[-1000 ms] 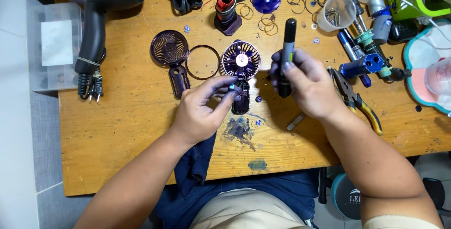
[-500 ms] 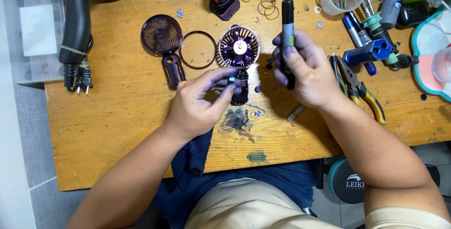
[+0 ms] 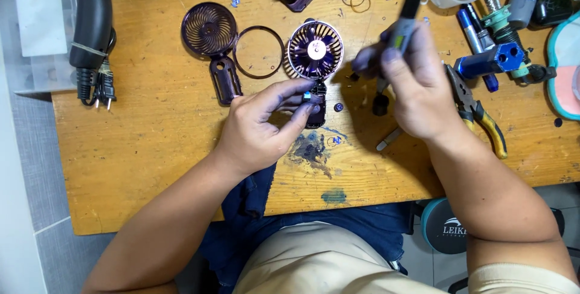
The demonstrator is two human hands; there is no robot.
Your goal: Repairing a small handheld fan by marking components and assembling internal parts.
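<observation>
1. the left hand (image 3: 260, 128) pinches the dark handle of the small purple fan (image 3: 315, 52) lying on the wooden table (image 3: 151, 143).
2. the right hand (image 3: 417, 89), just right of the fan, is clenched around a dark pen-shaped tool (image 3: 408, 13), held upright and blurred.
3. the fan's front grille (image 3: 210, 31) and a thin ring (image 3: 258, 51) lie just left of the fan.
4. pliers (image 3: 483, 116) lie right of the fan, beyond the right hand.

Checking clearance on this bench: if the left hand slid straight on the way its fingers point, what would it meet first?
The left hand points right and slightly up, fingers already on the fan handle. Beyond that, probably the dark tool tip under the right hand, though height is unclear.
</observation>
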